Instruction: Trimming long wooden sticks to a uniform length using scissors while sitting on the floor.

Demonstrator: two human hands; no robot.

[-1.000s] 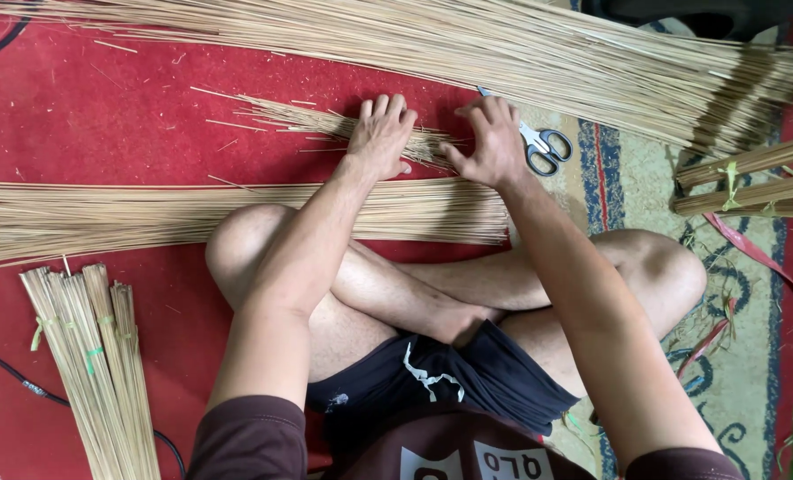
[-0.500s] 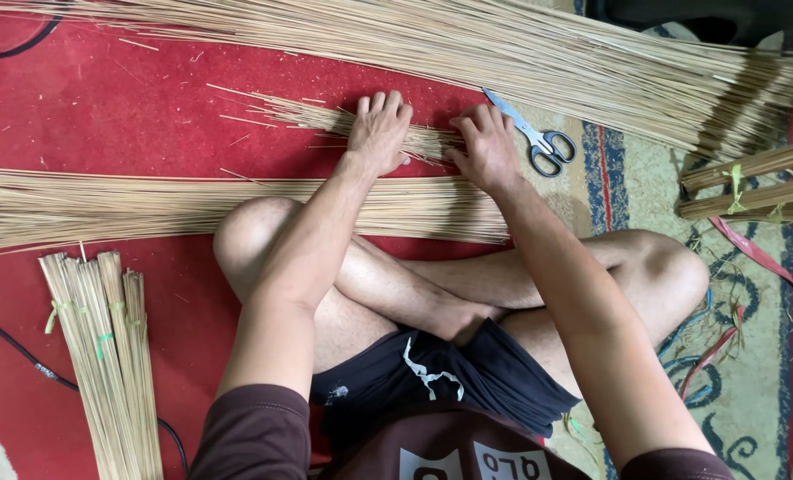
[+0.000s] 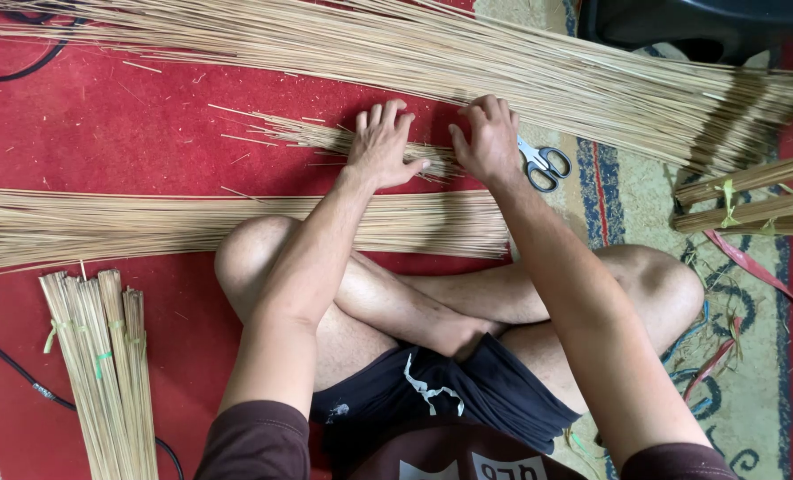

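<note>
You are wearing a dark maroon top with short sleeves point(image 3: 254, 444) ending above the elbows, and a pale printed patch is showing at its lower front. You are wearing black shorts point(image 3: 450, 400) with a white drawstring point(image 3: 425, 389) dangling at the waist. Your forearms, left hand point(image 3: 380, 147), right hand point(image 3: 490, 142), knees and legs are showing bare, with no rings or watch

— How do your hands sit?
— Your left hand point(image 3: 381, 145) lies palm down, fingers spread and pointing away from you, thumb angled toward the other hand. Your right hand point(image 3: 488, 140) is just beside it, palm down, fingers curled a little.
— And your arms?
— Both forearms reach forward over your crossed legs, converging toward the hands
</note>
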